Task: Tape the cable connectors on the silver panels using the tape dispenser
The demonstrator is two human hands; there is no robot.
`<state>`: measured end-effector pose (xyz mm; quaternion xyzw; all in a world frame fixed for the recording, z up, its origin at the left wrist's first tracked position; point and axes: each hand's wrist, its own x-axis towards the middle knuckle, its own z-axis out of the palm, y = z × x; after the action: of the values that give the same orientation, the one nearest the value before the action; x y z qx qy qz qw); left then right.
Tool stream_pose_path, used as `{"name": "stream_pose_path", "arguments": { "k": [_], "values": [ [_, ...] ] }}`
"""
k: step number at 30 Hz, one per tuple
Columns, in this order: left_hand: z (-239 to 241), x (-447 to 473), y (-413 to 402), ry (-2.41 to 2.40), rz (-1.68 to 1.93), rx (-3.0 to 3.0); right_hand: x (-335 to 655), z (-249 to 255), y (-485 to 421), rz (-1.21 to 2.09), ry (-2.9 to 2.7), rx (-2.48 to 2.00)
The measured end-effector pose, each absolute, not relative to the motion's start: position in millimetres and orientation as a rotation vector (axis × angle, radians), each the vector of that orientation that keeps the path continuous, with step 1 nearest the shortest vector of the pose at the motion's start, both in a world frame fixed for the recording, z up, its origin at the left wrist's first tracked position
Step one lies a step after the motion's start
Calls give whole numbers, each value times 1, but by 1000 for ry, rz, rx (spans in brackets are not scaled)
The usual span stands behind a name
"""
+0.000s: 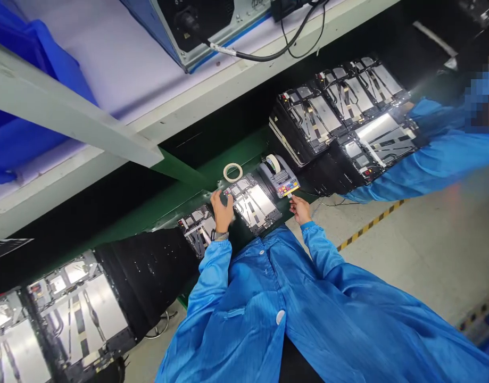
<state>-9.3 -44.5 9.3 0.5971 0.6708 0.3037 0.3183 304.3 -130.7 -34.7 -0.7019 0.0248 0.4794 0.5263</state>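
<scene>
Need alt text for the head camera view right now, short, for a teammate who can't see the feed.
Two bare hands work at a green conveyor: the left hand rests on an open electronic panel, and the right hand reaches the front of an electronic tape dispenser. A roll of masking tape lies beside the dispenser.

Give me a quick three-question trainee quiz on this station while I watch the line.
1. Which hand reaches the front of the keypad tape dispenser?
2. True or false: the loose tape roll lies on the green strip beside that dispenser.
3. The left hand rests on: A) the tape roll, B) an open device unit, C) the dispenser.

Key: 1. The right hand. 2. True. 3. B.
</scene>
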Motion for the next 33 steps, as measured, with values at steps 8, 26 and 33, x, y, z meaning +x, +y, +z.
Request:
{"name": "stream_pose_path", "arguments": {
  "k": [8, 26, 33],
  "values": [
    [13, 17, -24, 1770, 659, 1671, 299, -45, -140, 1050, 186, -1614],
    [35, 86, -10, 1737, 404, 1935, 281, -19, -139, 753, 159, -1733],
    [32, 78, 15, 1739, 284, 1795, 271, 37, -92, 700, -927, -1703]
  ]
}}
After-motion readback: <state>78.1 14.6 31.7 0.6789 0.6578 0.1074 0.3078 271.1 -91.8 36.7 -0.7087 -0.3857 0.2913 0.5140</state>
